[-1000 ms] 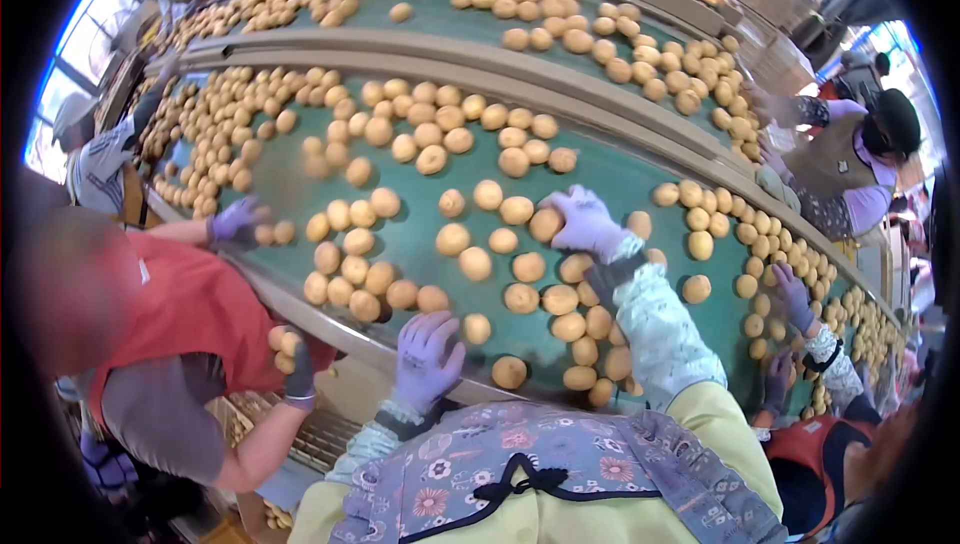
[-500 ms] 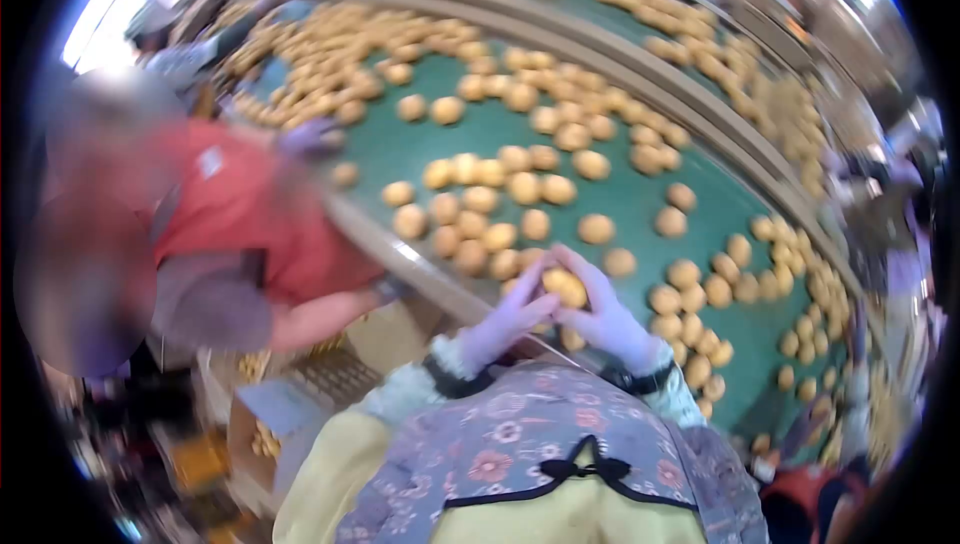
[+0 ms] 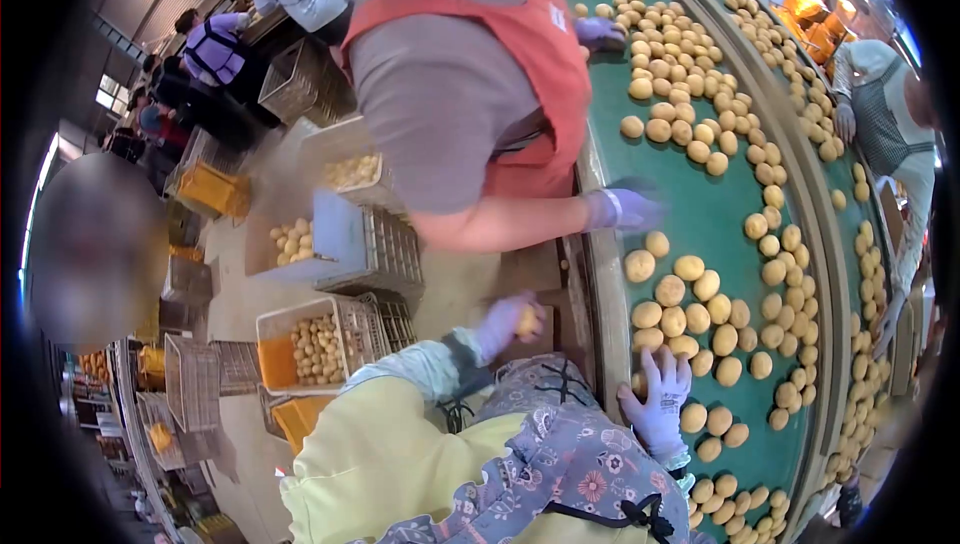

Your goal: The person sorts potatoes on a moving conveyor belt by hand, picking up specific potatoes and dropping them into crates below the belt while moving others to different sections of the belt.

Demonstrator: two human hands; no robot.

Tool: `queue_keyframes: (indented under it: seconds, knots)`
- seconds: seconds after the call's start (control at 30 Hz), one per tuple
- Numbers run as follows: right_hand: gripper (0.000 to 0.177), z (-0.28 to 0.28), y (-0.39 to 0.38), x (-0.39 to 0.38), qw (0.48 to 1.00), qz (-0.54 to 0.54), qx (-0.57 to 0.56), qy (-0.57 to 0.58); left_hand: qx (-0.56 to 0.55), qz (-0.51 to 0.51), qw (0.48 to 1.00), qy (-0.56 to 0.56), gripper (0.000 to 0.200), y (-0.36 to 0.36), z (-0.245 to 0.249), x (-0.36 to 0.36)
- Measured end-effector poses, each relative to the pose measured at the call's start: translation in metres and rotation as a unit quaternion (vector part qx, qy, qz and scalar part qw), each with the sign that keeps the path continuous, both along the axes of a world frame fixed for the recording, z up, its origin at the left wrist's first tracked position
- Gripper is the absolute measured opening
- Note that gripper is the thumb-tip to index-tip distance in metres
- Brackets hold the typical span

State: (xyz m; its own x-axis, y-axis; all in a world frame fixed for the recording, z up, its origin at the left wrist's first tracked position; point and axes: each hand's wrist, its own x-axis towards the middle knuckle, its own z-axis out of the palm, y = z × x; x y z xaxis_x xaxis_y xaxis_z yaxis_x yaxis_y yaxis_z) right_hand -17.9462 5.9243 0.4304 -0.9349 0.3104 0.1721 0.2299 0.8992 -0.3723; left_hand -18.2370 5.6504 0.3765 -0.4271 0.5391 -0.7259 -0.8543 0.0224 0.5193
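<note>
My left hand, in a pale purple glove, is off the belt to the left and closed around one yellow-brown round fruit. My right hand, gloved the same, rests with fingers spread on the near edge of the green conveyor belt, touching none that I can tell, with several round fruits just beyond its fingertips. My yellow sleeves and flowered apron fill the bottom of the view.
A person in a red apron stands close on my left, one gloved hand on the belt. Wire crates of fruit sit on the floor below left. Another person works across the belt. A metal rail divides the belt.
My view has swung left and down toward the floor crates. My hands, joined on one fruit half a second ago, have parted: the left carried it off the belt, the right went back to the belt edge.
</note>
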Motion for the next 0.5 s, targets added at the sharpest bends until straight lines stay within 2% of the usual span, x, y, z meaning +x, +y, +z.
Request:
queue_keyframes:
  seconds: [0.03, 0.07, 0.13, 0.2, 0.27, 0.3, 0.4, 0.47, 0.5]
  knots:
    - [0.083, 0.005, 0.0, -0.008, 1.0, -0.003, -0.003, -0.006, -0.027, 0.109, 0.989, 0.094, 0.033, -0.031, -0.027, -0.014]
    - [0.083, 0.004, 0.001, -0.013, 1.0, 0.0, -0.003, -0.012, -0.029, 0.09, 0.971, 0.22, 0.032, -0.089, -0.071, -0.045]
    - [0.081, 0.007, 0.003, -0.024, 0.999, -0.032, -0.031, 0.002, -0.102, 0.323, 0.927, 0.162, 0.029, -0.162, -0.073, -0.128]
    - [0.081, 0.007, 0.004, -0.028, 0.999, -0.037, -0.037, 0.003, -0.188, 0.424, 0.866, 0.187, 0.034, -0.237, -0.055, -0.176]
    - [0.081, 0.002, 0.008, -0.036, 0.998, -0.055, -0.039, 0.016, -0.217, 0.447, 0.853, 0.156, 0.047, -0.309, -0.063, -0.239]
    - [0.082, -0.002, 0.008, -0.038, 0.998, -0.059, -0.026, 0.021, -0.141, 0.483, 0.848, 0.167, 0.056, -0.296, -0.02, -0.258]
    - [0.082, 0.004, 0.003, -0.057, 0.997, -0.069, 0.016, 0.016, -0.042, 0.554, 0.811, 0.185, 0.079, -0.293, 0.068, -0.387]
    - [0.082, 0.01, 0.008, -0.064, 0.998, -0.056, -0.031, -0.008, -0.055, 0.519, 0.825, 0.216, 0.066, -0.264, 0.098, -0.421]
    - [0.084, -0.001, 0.01, -0.063, 0.998, -0.058, 0.01, 0.027, -0.086, 0.465, 0.848, 0.239, 0.061, -0.236, 0.103, -0.414]
